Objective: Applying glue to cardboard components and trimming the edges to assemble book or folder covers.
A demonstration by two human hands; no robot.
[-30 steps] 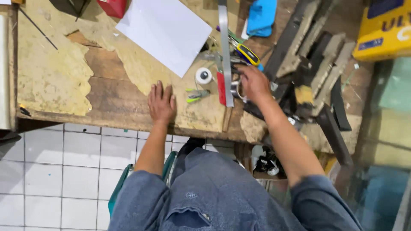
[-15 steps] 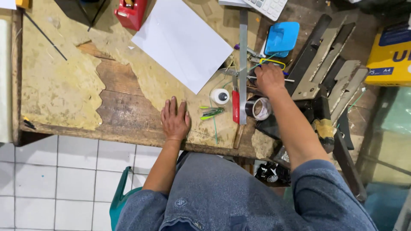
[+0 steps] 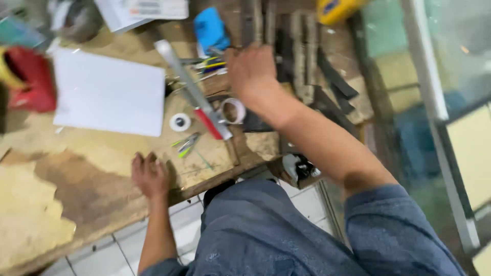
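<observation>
head view: the right hand is out over the far right part of the workbench, fingers curled down into the clutter of tools near the blue object and the small yellow-handled tools (the picture is blurred, so whether it has hold of anything i cannot tell). the left hand lies flat and empty on the near edge of the workbench, palm down, bracing.

my read: this is a reaching or picking step, the hand sorting among the tools at the far right. the next move calls for a clean pinch on one item without dragging the long metal bar with the red end, which lies diagonally just beside the hand, its red end pointing toward the near edge.

between the two hands sit a white roll of tape touching the bar's red end, a smaller white ring and some green bits. a white sheet lies toward the left, with a red object at the far left edge.

the surface is worn wood, its top layer peeled away in patches. off the right edge stand dark metal strips, then glass panels in a pale frame. below the bench is white tiled floor.
</observation>
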